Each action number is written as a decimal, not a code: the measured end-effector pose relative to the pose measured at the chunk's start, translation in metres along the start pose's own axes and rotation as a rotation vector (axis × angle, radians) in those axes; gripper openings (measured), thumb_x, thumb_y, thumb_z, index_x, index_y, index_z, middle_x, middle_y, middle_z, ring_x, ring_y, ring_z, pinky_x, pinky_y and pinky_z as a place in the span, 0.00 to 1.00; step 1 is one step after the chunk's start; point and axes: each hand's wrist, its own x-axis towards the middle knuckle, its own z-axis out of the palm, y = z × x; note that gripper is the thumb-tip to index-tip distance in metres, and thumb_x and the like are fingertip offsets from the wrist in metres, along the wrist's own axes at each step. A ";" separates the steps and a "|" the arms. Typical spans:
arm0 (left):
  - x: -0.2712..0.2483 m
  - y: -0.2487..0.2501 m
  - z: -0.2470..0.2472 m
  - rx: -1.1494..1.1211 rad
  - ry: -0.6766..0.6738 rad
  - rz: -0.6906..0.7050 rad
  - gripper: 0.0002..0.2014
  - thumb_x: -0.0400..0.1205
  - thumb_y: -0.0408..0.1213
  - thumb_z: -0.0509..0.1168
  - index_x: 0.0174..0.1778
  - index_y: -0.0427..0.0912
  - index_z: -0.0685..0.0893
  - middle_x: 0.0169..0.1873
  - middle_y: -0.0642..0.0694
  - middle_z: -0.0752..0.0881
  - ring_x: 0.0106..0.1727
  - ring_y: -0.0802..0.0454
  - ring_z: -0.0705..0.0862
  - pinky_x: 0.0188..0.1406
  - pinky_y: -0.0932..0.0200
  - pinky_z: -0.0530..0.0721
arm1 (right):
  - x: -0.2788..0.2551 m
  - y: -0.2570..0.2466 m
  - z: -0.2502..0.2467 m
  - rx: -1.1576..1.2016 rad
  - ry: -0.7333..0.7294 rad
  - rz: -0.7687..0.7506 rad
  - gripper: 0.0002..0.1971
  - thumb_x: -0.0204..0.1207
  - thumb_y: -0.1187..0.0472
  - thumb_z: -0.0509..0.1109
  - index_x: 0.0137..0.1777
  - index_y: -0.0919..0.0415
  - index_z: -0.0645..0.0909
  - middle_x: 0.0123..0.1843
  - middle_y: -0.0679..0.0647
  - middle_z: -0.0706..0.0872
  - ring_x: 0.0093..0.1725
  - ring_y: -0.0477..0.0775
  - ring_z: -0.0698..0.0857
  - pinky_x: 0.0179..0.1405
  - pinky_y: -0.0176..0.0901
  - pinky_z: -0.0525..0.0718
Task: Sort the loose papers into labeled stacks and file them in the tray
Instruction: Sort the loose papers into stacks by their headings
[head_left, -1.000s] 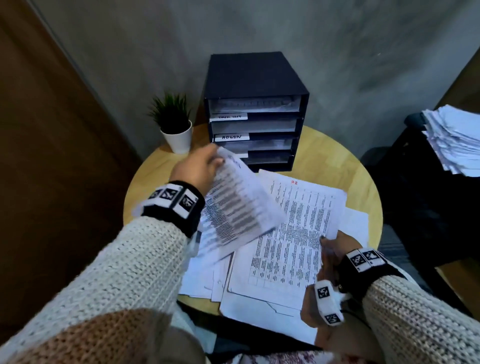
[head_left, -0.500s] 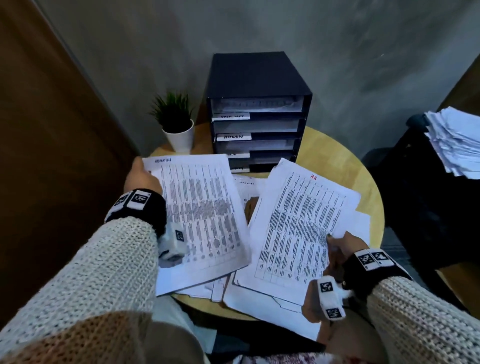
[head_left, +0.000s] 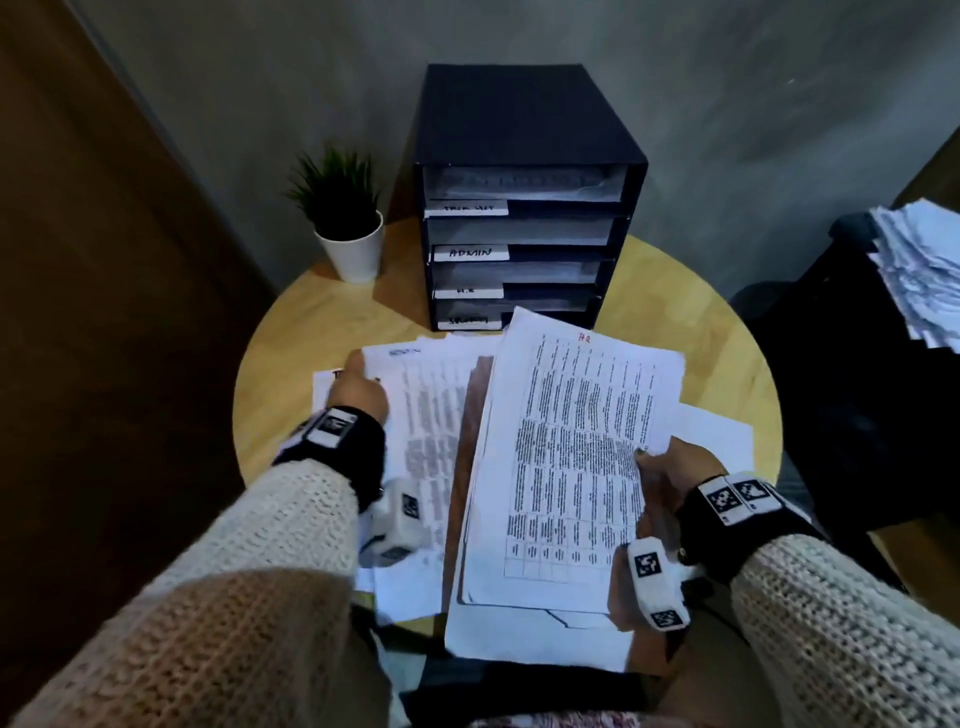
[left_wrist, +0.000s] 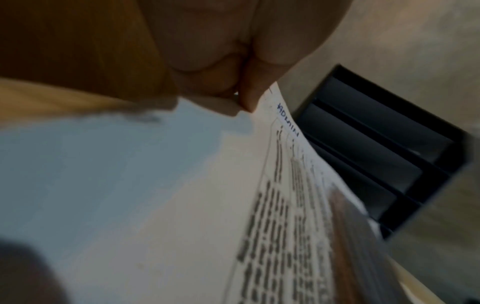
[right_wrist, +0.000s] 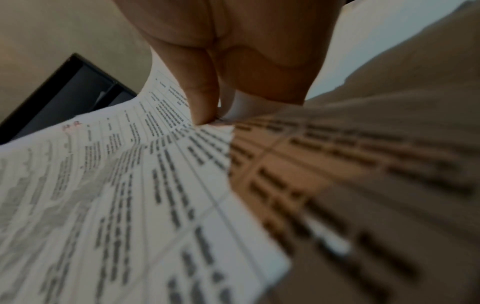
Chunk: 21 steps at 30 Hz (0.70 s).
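Two hands work over the round worktop (head_left: 685, 291): the left hand (head_left: 358, 392) pinches the ADMIN-headed sheet (head_left: 431, 410) at its top corner, apparently lying on other papers, while the right hand (head_left: 670, 483) grips the lifted HR-marked stack (head_left: 566, 457) before the black tray (head_left: 524, 208).

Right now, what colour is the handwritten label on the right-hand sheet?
Red, at the top of the sheet the right hand grips; clearest in the head view.
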 end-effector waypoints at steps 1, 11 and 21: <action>-0.006 0.000 0.013 0.067 -0.058 0.046 0.24 0.86 0.29 0.54 0.80 0.38 0.63 0.75 0.34 0.71 0.72 0.37 0.73 0.68 0.55 0.68 | -0.002 -0.004 0.000 -0.147 0.023 -0.026 0.18 0.82 0.59 0.63 0.69 0.66 0.76 0.69 0.64 0.80 0.66 0.62 0.80 0.66 0.46 0.75; -0.040 -0.004 0.078 0.041 -0.263 0.118 0.19 0.87 0.32 0.54 0.74 0.39 0.75 0.69 0.36 0.78 0.68 0.38 0.77 0.56 0.65 0.73 | 0.002 -0.009 0.006 -0.437 -0.013 -0.026 0.20 0.85 0.57 0.59 0.71 0.69 0.73 0.71 0.64 0.79 0.69 0.63 0.78 0.65 0.45 0.73; -0.061 0.007 0.092 -0.404 -0.267 -0.024 0.22 0.87 0.51 0.49 0.69 0.48 0.80 0.70 0.46 0.80 0.72 0.46 0.75 0.71 0.62 0.69 | 0.009 -0.012 0.012 -0.380 0.040 0.019 0.21 0.85 0.55 0.58 0.71 0.68 0.73 0.70 0.65 0.79 0.68 0.62 0.79 0.61 0.43 0.75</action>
